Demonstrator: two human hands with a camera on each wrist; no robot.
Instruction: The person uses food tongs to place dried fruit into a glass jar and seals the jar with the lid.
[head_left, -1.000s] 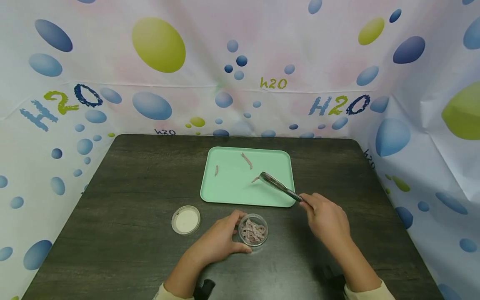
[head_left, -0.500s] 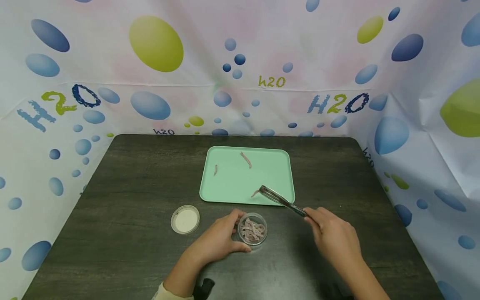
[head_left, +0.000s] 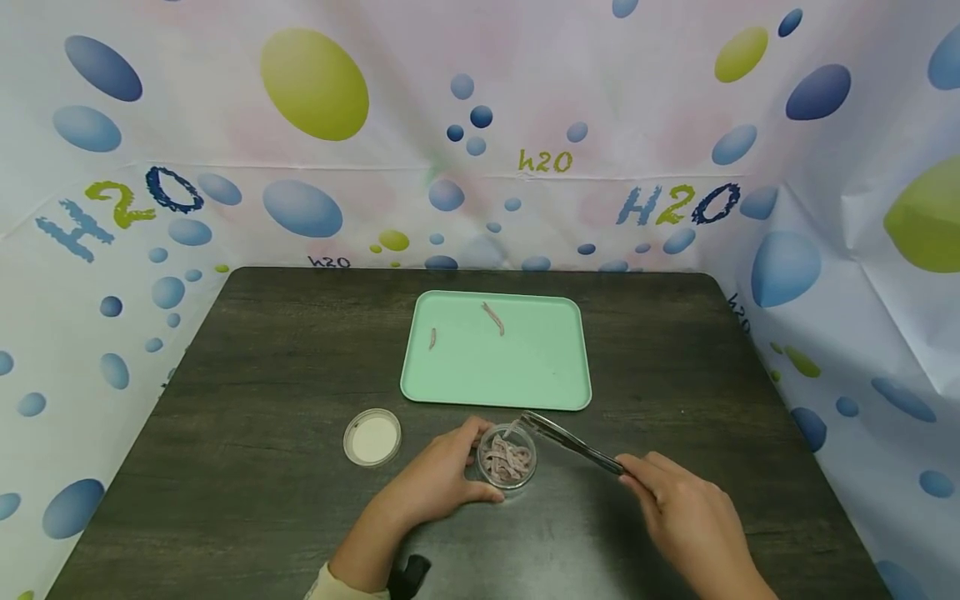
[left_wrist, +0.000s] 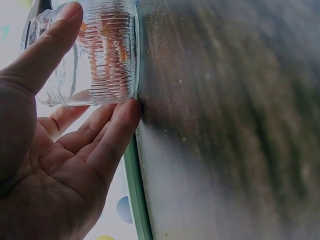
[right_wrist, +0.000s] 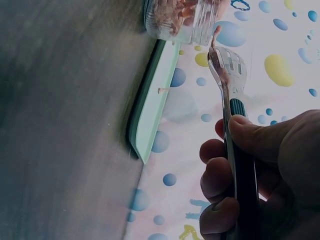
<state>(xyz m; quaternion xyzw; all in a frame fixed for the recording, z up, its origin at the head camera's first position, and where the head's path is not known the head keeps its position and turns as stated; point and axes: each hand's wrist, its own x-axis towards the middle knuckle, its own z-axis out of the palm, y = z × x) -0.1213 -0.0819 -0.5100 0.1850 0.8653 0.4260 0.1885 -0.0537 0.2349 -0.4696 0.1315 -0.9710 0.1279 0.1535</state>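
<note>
My left hand point(head_left: 438, 477) holds a small glass jar point(left_wrist: 111, 55) upright on the table, thumb on the near side and fingers on the far side. Thin, pale pinkish strips point(head_left: 506, 460) fill part of it. In my right hand point(head_left: 693, 512) is a pair of metal tongs point(head_left: 573, 442), gripped by the handles. Their tips are over the jar's right rim in the head view. Between the tips, a strip point(right_wrist: 223, 75) is pinched, one end sticking out past them. Behind the jar lies a mint-green tray point(head_left: 510, 379) bearing a longer strip point(head_left: 492, 318) and a shorter strip point(head_left: 432, 338).
A round lid point(head_left: 372, 437) with a pale inside lies left of the jar. The dark wood-grain table point(head_left: 262, 358) runs back to a patterned curtain point(head_left: 405, 92), which also hangs along both sides. A dark strap piece point(head_left: 409, 577) shows by the left wrist.
My right hand has drawn the tongs, with the strip in them, from the tray toward me to the jar's rim. The left hand and jar have stayed in place.
</note>
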